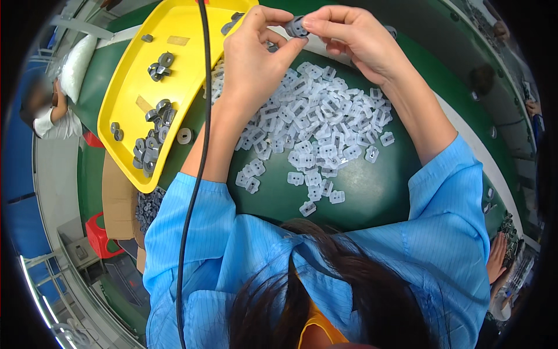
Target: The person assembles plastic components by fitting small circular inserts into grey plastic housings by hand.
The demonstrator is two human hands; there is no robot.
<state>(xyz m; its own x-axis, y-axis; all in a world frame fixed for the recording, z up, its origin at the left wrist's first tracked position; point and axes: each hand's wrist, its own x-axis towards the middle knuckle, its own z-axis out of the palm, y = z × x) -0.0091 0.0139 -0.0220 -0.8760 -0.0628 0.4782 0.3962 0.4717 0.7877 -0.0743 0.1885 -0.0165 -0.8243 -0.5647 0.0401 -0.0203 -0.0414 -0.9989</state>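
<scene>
Between my two hands, above the far edge of the pile, is a small dark grey plastic part (296, 27). My left hand (251, 58) pinches it from the left with thumb and index finger. From the right, the fingertips of my right hand (357, 41) close on its other side. Below them, many small translucent white plastic pieces (314, 110) with slots lie heaped on the green tabletop (261, 200). A yellow tray (125, 81) to the left holds loose grey round parts (152, 145) in several clusters.
A black cable (203, 116) hangs down across the view, over the tray's right side. Left of me stand a cardboard box (118, 200) with small grey parts and a red stool (100, 235). Another person's hand (497, 256) rests at far right; a person (55, 113) is at far left.
</scene>
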